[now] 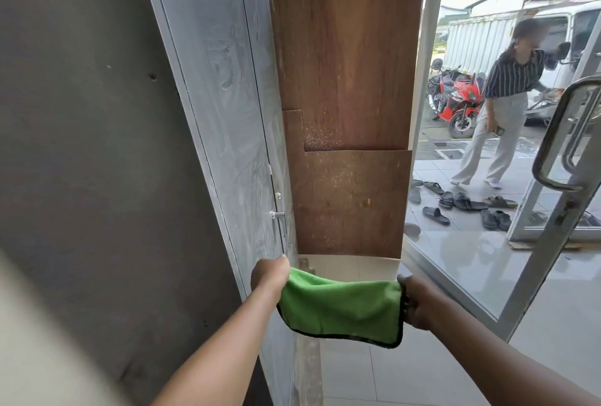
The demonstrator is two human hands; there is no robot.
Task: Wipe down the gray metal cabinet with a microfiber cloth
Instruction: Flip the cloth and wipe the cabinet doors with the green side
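Observation:
A tall gray metal cabinet (224, 86) stands at the left, its front covered in streaked plastic film, with a small metal handle (278, 215) low on its door edge. A green microfiber cloth (341, 306) with a black hem hangs stretched between my hands, in front of the cabinet's lower right corner. My left hand (270, 275) grips the cloth's left edge close to the cabinet door. My right hand (414, 303) pinches the cloth's right edge. The cloth is apart from the cabinet surface.
A dark gray wall (84, 145) fills the left. Brown wooden boards (348, 112) lean behind the cabinet. At the right is a glass door (559, 158) with a metal pull handle. Outside are several sandals (461, 202), a person (500, 103) and a red motorcycle (458, 106).

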